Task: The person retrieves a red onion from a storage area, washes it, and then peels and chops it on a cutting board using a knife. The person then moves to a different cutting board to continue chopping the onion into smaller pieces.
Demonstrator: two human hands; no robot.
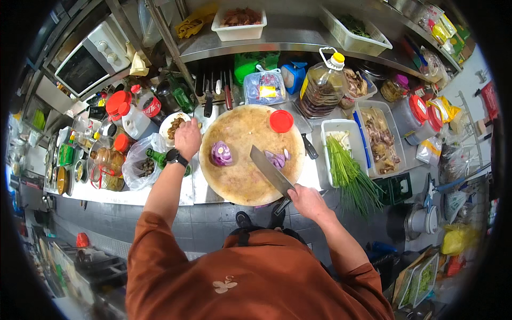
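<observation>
My right hand (310, 201) grips the handle of a cleaver (270, 170). Its broad blade lies slanted over the round wooden chopping board (240, 184). Sliced red onion (276, 159) rests on the board just right of the blade, partly behind it. A cut piece of red onion (221, 153) sits alone near the board's left side. Beyond the board's left edge, my left hand (188, 138) is at a white bowl (163, 129) of brown food pieces and covers part of it. Whether those fingers hold anything is hidden. A red lid (281, 121) lies at the board's far right.
A black-handled knife (309, 147) lies right of the board. Further right are green scallions (348, 172) in a white tub and a container of meat (382, 140). A large oil jug (323, 88) stands behind. Leftward are a plastic bag (134, 166), a green bottle (157, 157) and several jars.
</observation>
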